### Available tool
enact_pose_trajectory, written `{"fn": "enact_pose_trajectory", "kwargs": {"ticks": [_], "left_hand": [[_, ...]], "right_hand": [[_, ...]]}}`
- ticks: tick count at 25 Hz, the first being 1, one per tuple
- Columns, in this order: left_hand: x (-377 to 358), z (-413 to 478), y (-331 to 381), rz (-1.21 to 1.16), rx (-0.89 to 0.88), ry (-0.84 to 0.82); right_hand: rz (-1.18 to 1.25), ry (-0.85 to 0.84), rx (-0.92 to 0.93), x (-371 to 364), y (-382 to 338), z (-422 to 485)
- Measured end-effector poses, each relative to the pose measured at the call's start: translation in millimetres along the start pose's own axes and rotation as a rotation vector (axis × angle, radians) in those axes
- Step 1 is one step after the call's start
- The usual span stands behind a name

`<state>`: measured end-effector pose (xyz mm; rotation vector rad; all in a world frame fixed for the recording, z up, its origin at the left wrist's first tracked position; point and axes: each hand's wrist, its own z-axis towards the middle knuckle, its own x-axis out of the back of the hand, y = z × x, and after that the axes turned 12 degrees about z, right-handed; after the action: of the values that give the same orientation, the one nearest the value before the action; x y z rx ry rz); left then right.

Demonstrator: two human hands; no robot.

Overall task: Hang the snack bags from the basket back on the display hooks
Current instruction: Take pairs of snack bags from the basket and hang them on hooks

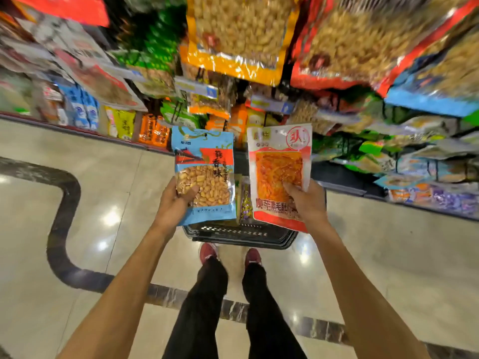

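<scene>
Two snack bags held up, one blue bag [204,174] and one red bag [280,174]; one black basket [241,233]; two red shoes [207,252].

Peanut bag [204,174] left, strip-snack bag [280,172] right, both above basket [241,234], shelves [259,104] behind.

Bright, even store light from overhead. The glossy floor [77,161] throws back white glare spots, lower left and beside the feet. Hanging packets [241,35] across the top are smeared with motion blur; the centre is sharper. Wide-angle distortion bends the shelf edge [85,130] and stretches the frame's borders.
</scene>
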<state>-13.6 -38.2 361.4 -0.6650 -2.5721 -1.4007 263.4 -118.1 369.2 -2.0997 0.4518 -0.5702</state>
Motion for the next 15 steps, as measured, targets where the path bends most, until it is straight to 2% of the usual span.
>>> {"fn": "enact_pose_trajectory", "kwargs": {"ticks": [7, 15], "left_hand": [[55.7, -101.0, 96.0, -0.207, -0.159, 0.132], [131.4, -174.4, 130.7, -0.385, -0.279, 0.194]], "right_hand": [[0.091, -0.101, 0.283, 34.4, -133.3, -76.9], [0.08, -0.151, 0.51, 22.9, -211.9, -170.7]]}}
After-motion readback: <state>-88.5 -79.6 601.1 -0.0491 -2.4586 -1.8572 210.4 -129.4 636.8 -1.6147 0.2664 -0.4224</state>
